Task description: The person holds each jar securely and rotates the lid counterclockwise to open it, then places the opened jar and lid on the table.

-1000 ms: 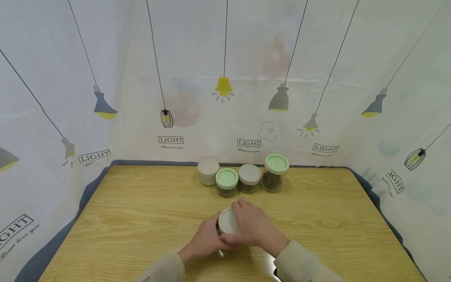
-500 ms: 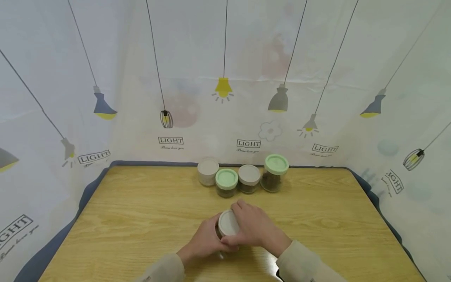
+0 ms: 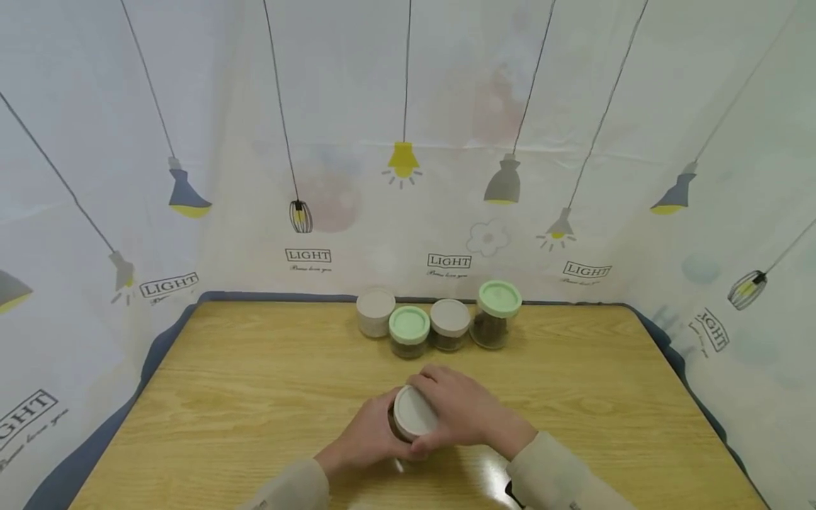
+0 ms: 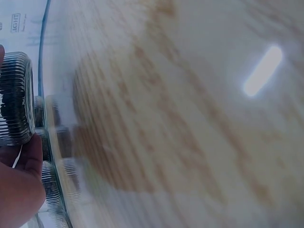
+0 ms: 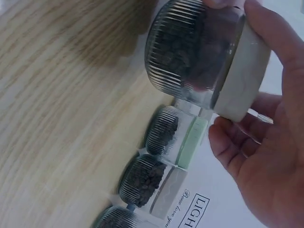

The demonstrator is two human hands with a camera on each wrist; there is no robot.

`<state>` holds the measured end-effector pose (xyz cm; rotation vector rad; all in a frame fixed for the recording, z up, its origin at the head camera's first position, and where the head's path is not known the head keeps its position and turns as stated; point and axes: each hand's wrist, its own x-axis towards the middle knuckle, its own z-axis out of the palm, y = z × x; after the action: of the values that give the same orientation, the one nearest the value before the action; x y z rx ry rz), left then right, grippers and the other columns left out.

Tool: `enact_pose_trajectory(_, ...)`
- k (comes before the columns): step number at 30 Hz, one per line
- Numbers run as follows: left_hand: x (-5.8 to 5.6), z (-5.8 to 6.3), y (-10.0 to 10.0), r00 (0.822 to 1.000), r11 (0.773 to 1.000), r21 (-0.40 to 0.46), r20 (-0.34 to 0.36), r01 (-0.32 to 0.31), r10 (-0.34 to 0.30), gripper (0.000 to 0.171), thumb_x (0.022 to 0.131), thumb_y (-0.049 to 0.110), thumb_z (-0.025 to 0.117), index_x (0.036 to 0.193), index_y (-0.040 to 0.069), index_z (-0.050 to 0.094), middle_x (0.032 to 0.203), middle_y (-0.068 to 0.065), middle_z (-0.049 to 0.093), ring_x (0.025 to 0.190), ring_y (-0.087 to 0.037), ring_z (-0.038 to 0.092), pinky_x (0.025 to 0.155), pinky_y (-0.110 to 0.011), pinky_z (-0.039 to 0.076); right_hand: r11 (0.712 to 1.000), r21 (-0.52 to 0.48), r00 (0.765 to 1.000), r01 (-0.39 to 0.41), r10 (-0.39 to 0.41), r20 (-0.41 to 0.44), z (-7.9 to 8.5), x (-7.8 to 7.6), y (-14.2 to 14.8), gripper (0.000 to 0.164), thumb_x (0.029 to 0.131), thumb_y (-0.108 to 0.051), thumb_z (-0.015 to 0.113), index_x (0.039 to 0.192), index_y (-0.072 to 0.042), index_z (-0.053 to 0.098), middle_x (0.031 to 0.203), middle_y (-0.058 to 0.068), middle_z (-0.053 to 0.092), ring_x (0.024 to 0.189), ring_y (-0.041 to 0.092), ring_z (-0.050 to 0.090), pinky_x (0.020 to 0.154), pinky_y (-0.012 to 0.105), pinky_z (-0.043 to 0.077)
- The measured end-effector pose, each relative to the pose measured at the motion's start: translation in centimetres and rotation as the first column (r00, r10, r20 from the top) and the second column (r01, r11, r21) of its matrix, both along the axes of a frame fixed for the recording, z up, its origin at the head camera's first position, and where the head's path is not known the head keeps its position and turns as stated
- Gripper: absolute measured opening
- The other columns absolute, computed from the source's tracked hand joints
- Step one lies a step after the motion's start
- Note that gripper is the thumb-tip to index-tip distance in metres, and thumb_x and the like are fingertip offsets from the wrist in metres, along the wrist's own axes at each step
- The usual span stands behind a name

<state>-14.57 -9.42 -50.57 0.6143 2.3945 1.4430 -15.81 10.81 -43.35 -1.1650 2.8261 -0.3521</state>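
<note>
Ribbed glass made up the jar (image 5: 204,54), which was held over the table (image 3: 255,397) with the row of jars (image 3: 449,322) at twelve o'clock, probably set back to leave the arms room. The left hand (image 3: 368,433) gripped its body from eight o'clock and the right hand (image 3: 468,409) held the lid (image 3: 416,411) from three o'clock, perhaps so each part had a firm hold. From the head, the lid hid most of what lay below; the right wrist view showed dark bits (image 5: 172,50) inside, and the left wrist one a gap beneath.
</note>
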Motion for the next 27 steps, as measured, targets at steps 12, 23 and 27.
enact_pose_trajectory(12, -0.3, -0.4, 0.3, 1.0, 1.0, 0.013, -0.019, -0.006, 0.007, 0.088, 0.068, 0.05, 0.085, 0.142, 0.026, 0.045, 0.13, 0.007, 0.061, 0.115, -0.011, 0.06, 0.097, -0.032, 0.05, 0.986, 0.108, 0.991, 0.131, -0.132, 0.005, 1.3, 0.7, -0.3, 0.095, 0.075, -0.078, 0.057, 0.14, -0.009, 0.048, 0.133, 0.012, 0.056, 0.118, 0.03, 0.056, 0.095, 0.05, 0.047)
enact_pose_trajectory(23, -0.4, -0.4, 0.7, 0.999, 1.0, 0.003, -0.025, -0.026, 0.026, 0.09, 0.067, 0.056, 0.083, 0.143, 0.025, 0.045, 0.126, 0.005, 0.063, 0.112, -0.012, 0.062, 0.092, -0.031, 0.052, 0.926, 0.146, 0.938, 0.347, -0.345, -0.041, 2.2, 2.2, -1.7, 0.088, 0.073, -0.081, 0.056, 0.118, -0.005, 0.056, 0.1, 0.011, 0.06, 0.09, 0.026, 0.06, 0.071, 0.043, 0.052)
enact_pose_trajectory(27, -0.4, -0.5, 0.8, 0.999, 1.0, -0.004, -0.03, -0.02, 0.02, 0.09, 0.069, 0.054, 0.083, 0.144, 0.022, 0.045, 0.129, 0.003, 0.062, 0.114, -0.014, 0.061, 0.096, -0.033, 0.051, 0.918, 0.162, 0.931, 0.362, -0.365, -0.01, 1.9, 2.4, -2.0, 0.09, 0.072, -0.082, 0.056, 0.123, -0.008, 0.053, 0.098, 0.01, 0.06, 0.086, 0.025, 0.062, 0.065, 0.042, 0.052)
